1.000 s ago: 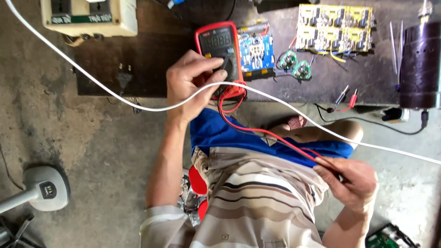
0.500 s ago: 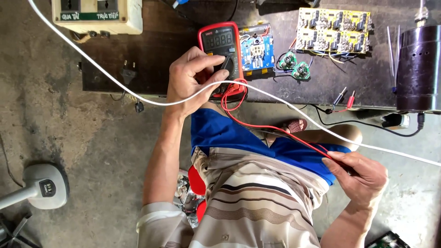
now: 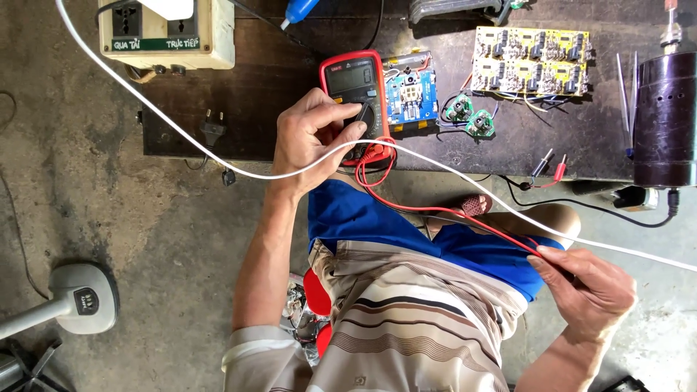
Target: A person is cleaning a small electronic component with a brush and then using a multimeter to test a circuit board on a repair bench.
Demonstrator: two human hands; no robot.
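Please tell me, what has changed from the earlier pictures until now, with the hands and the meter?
Very little changed. The right hand drew slightly inward along the red test lead, keeping its pinch on it. The view itself shifted a bit. The left hand stayed on the dial of the red multimeter, which did not move on the dark board. The white cable still lies across the left wrist. Nothing was picked up or released.

multimeter (image 3: 357, 98) on bench (image 3: 581, 145); circuit boards (image 3: 528, 62) right; socket box (image 3: 167, 33) left
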